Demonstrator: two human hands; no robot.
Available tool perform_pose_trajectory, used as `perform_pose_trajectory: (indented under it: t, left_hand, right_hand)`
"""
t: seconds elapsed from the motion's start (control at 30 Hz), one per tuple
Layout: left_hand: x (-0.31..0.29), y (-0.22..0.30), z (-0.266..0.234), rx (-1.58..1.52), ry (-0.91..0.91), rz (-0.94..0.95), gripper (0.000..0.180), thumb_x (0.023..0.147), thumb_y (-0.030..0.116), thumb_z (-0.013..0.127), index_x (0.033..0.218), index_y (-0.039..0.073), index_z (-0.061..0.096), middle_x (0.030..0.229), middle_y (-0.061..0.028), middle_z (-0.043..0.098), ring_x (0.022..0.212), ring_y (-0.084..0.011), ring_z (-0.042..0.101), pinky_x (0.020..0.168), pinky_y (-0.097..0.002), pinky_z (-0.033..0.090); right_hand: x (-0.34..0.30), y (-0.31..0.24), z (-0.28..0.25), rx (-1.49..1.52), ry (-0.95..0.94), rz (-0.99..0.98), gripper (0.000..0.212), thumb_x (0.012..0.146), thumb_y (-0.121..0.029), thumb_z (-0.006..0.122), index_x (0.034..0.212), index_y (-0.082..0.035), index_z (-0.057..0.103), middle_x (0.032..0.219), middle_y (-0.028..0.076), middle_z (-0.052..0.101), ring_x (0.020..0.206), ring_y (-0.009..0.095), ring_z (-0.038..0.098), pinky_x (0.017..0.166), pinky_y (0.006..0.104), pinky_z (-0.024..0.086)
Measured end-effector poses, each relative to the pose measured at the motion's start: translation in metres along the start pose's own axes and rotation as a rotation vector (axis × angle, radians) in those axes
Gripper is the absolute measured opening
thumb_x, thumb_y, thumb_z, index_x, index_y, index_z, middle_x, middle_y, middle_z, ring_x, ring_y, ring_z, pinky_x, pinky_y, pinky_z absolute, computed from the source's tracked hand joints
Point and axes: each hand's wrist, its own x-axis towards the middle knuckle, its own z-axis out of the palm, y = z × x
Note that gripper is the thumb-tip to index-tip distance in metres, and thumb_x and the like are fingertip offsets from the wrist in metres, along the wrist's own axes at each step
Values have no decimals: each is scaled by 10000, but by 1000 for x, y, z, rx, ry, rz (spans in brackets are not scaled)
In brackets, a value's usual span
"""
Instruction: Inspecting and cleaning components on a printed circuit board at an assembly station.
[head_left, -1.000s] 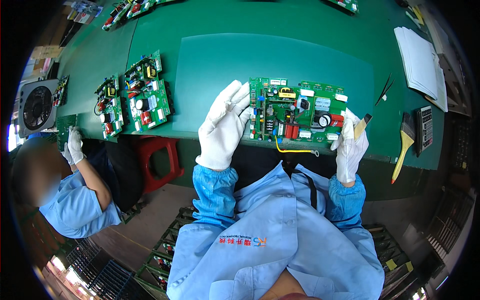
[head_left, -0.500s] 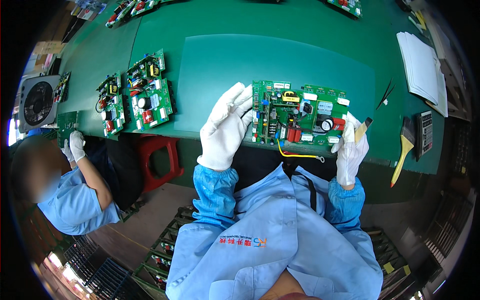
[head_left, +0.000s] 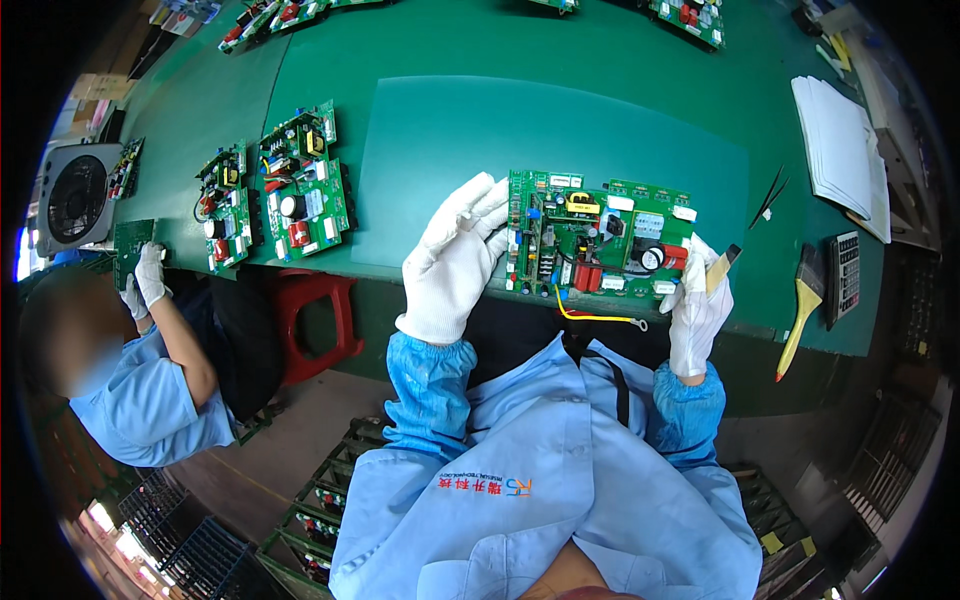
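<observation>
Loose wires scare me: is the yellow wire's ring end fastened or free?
Free: the ring end sticks out past the circuit board, joined to nothing visible.

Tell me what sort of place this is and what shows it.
Most likely an electronics workshop: the gloved right hand holds a circuit board and small brush, more boards sit on the green bench, and a co-worker handles another board.

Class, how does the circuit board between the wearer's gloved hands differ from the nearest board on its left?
The middle board stretches left to right; the left board stretches near to far. The middle board is between the left hand and the right hand; the left board lies apart from both. Both are green, with red, black and yellow parts.
</observation>
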Motion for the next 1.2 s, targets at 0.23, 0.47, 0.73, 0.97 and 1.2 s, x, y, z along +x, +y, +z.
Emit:
perform_pose_trajectory:
  t: [0.23,0.47,0.73,0.97,1.2]
  left_hand:
    - [2,-2,-4,-40,-44,6,653,878,331,540,1386,-52,395,1411,-260,420,1271,-356,445,1014,-438,381]
    - [3,-1,-6,-45,-73,-10,643,861,322,588,1370,-29,413,1444,-257,376,1294,-344,430,1035,-422,380]
    - [2,-2,-4,-27,-10,-15,590,890,328,559,1364,-7,452,1429,-216,422,1288,-320,433,996,-390,388]
    - [1,-1,-2,-6,-5,-20,602,893,333,566,1372,-7,437,1441,-216,412,1295,-312,432,992,-364,395]
    - [1,0,-3,-89,-19,-35,605,907,251,573,1398,-37,367,1447,-222,387,1295,-311,438,1006,-390,424]
  right_hand:
    - [0,4,-2,-1,-10,-14,336,988,-255,509,1169,14,599,734,21,534,477,63,428,415,225,327]
    - [0,-5,-3,-24,-34,-42,331,991,-236,498,1172,15,614,758,23,552,486,63,433,423,225,342]
    - [0,0,-6,40,-47,-5,319,992,-218,495,1167,15,624,778,21,560,503,63,444,425,229,358]
    - [2,10,-11,23,-54,-65,290,975,-185,532,1152,30,615,802,45,594,475,73,469,413,245,379]
    - [1,2,-7,41,-46,-61,317,992,-224,511,1148,29,620,744,31,582,473,65,432,430,235,354]
